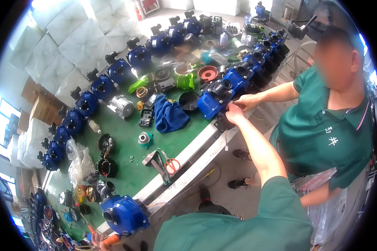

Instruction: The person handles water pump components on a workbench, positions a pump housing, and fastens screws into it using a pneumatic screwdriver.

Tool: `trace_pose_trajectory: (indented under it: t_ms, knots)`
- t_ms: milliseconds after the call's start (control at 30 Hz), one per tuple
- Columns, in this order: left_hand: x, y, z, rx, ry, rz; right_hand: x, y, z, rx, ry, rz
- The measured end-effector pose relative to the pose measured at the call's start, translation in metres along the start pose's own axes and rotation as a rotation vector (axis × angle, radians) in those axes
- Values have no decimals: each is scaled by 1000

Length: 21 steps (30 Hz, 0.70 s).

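Note:
My right hand (235, 114) reaches to the near end of a row of pumps, its fingers closed against the side of a blue pump (213, 101). What they pinch is hidden. A co-worker's hand (248, 101) touches the same spot, right beside mine. At the lower left edge, my left hand (98, 240) is partly cut off, its fingers round an orange-handled tool (111, 240) whose kind I cannot make out. Just above it, another blue pump (126, 214) sits at the bench's near corner, with a thin wire trailing from its right side.
A hammer (156, 164) and red-handled scissors (171, 164) lie near the green bench's (127, 178) edge. Farther in are a blue cloth (170, 115), a silver motor housing (121, 106) and a clear plastic bag (79, 161). Blue pumps line the far side. The co-worker (322, 121) stands at right.

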<state>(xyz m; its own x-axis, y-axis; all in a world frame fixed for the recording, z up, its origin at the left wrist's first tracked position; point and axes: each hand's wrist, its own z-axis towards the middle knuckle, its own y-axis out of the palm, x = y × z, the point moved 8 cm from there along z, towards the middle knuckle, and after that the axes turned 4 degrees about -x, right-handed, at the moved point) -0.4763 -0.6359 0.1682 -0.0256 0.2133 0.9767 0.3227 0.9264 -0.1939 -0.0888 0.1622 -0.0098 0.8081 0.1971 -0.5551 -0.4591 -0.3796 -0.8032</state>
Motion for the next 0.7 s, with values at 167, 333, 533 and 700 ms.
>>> trace_pose_trajectory:
  t_ms: [167,333,533,700]
  knots:
    - [-3,-3,-1,2,12,-11,3,-14,2,59,104,-131]
    - [-7,-9,-1,-12,15,-29,-5,-12,3,44,-20,-51]
    - [-8,-19,-1,-6,36,-3,21,-3,7,35,31,-102]
    - [-7,-19,0,-14,43,29,9,-7,6,42,-50,-80]
